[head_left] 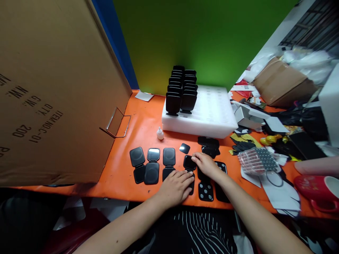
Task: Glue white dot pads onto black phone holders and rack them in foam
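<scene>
On the orange table (143, 130), my left hand (176, 187) lies with its fingers spread over the lower half of an opened black compact (189, 162). The fingers of my right hand (208, 165) touch the right edge of its upper half; they are bent together, and what they grip, if anything, is hidden. Three more opened compacts (152, 173) lie to the left. Right of my left hand is a black piece with silvery dots (206, 191), partly beside other black pieces. A small square mirror (184, 148) and a white dropper bottle (160, 133) lie beyond the compacts.
A white foam block (212, 113) at the back holds two rows of upright black compacts (173, 103). A large cardboard box (53, 88) stands left, near a metal wire stand (116, 123). A red mug (315, 192), gloves (243, 143) and a wrapped pack (258, 160) clutter the right.
</scene>
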`<state>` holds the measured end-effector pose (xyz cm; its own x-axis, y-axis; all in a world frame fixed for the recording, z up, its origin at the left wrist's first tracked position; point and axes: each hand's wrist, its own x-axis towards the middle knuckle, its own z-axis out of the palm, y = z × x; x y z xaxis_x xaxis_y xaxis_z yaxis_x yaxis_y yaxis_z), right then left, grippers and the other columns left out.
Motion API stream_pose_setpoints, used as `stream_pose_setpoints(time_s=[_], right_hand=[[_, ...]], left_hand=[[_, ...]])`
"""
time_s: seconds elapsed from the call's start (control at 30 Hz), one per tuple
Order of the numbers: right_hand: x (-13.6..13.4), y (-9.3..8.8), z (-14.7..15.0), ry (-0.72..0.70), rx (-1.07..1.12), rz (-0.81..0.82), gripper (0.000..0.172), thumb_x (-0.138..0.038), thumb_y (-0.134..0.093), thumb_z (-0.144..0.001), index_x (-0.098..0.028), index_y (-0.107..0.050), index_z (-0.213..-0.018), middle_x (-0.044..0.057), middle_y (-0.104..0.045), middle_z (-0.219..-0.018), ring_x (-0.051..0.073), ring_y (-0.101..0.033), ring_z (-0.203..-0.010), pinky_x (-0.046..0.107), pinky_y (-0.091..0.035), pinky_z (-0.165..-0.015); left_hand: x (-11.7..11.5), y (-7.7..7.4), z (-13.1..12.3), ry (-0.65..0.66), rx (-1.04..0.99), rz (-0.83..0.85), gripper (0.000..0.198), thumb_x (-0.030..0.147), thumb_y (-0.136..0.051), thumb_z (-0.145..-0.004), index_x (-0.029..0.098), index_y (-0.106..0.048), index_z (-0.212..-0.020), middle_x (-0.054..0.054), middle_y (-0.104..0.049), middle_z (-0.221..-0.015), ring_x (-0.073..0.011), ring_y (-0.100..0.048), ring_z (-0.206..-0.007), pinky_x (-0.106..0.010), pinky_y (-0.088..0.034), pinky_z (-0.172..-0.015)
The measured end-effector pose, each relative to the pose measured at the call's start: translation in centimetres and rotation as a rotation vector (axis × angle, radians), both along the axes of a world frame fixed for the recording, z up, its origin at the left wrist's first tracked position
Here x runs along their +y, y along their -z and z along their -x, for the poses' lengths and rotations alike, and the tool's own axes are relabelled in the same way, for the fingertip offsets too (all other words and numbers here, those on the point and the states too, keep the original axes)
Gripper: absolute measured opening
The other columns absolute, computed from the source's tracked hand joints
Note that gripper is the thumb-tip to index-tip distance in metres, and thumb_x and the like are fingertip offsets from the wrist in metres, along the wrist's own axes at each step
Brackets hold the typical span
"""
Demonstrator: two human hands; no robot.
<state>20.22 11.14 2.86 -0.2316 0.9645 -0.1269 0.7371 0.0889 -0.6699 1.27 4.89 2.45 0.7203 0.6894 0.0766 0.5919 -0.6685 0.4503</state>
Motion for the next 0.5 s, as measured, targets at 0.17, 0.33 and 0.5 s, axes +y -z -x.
stream_pose_setpoints(time_s=[0.17,0.33,0.5], right_hand=[[0.03,-0.27,-0.06,-0.019,-0.007,0.005,0.019,-0.026,-0.041,-0.084,-0.019,-0.056,-0.075,0.003,-0.060,-0.077,0.015,-0.053,-0.071,0.026,-0.038,-0.066],[0.00,-0.25,-0.05,-0.014,-0.010,0.012,0.018,-0.025,-0.041,-0.084,-0.019,-0.057,-0.077,0.004,-0.061,-0.080,0.016,-0.054,-0.074,0.027,-0.039,-0.069],[-0.15,0.03,0.06,0.005,-0.022,-0.015,0.019,-0.027,-0.040,-0.084,-0.019,-0.055,-0.076,0.003,-0.059,-0.077,0.015,-0.053,-0.072,0.026,-0.038,-0.067]], left_hand=[[-0.03,-0.14,-0.02,-0.007,0.014,-0.014,0.038,0.035,-0.042,-0.086,0.025,-0.043,-0.123,0.002,-0.047,-0.128,-0.0179,-0.039,-0.116,-0.035,-0.028,-0.096],[-0.08,0.05,-0.04,-0.009,0.005,-0.011,0.039,0.035,-0.042,-0.086,0.026,-0.043,-0.124,0.003,-0.046,-0.129,-0.0178,-0.039,-0.116,-0.035,-0.028,-0.096],[-0.05,0.16,0.01,-0.002,-0.001,0.014,0.039,0.036,-0.041,-0.087,0.026,-0.042,-0.124,0.003,-0.046,-0.129,-0.0181,-0.039,-0.116,-0.035,-0.027,-0.096]])
